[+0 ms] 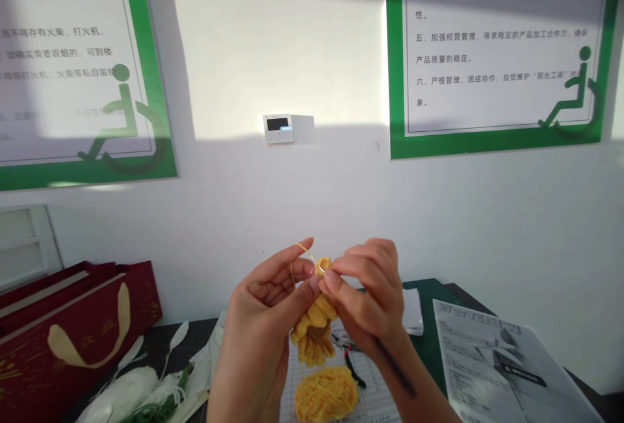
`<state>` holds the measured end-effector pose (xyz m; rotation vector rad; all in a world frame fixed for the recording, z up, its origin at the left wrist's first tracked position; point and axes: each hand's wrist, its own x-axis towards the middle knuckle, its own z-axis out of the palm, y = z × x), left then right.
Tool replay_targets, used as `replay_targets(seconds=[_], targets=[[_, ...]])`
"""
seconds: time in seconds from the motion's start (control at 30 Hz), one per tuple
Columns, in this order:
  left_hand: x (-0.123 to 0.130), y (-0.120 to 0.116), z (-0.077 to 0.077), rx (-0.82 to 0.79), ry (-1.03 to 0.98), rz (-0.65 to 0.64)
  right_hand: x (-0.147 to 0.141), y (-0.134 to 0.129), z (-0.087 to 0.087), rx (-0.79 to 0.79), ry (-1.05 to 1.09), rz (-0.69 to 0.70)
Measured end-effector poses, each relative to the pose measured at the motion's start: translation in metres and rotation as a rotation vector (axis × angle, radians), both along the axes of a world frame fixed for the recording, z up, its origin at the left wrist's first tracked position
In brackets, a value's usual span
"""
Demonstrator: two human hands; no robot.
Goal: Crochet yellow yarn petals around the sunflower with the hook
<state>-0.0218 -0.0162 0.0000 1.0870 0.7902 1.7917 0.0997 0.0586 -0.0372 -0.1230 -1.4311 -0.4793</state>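
A yellow crocheted piece [314, 332] with ruffled, petal-like edges hangs between the hands. My left hand [273, 299] pinches its upper part between thumb and fingers, with yellow yarn looped over the raised index finger. My right hand [368, 286] is closed around a thin hook, whose metal tip shows at the small yellow loop at the top of the piece. The rest of the hook is hidden by the fingers. Below the hands, a ball of yellow yarn [325, 395] lies on printed sheets.
Pliers with black and red handles [355, 370] lie by the yarn ball. A green mat [426, 293] and a printed sheet [507, 371] are at right. Dark red gift bags [92, 338] and white and green yarn [121, 397] stand left. Green-framed posters [397, 143] hang on the wall.
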Motion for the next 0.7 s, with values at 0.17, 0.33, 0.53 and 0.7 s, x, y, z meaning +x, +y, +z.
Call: replay_targets(seconds=[0.17,0.33,0.53,0.7], targets=[[-0.001,0.001,0.000,-0.096,-0.017,-0.174,0.000,0.000,-0.005,0.131,0.180,-0.129],[-0.010,-0.001,0.004,-0.152,0.020,-0.333,0.000,-0.004,0.005,-0.232,0.103,0.527],[-0.019,-0.004,0.005,-0.182,0.074,-0.409,0.007,-0.009,0.009,-0.480,0.130,0.970],[-0.022,-0.006,0.006,-0.192,0.109,-0.432,0.012,-0.009,0.010,-0.673,0.057,1.169]])
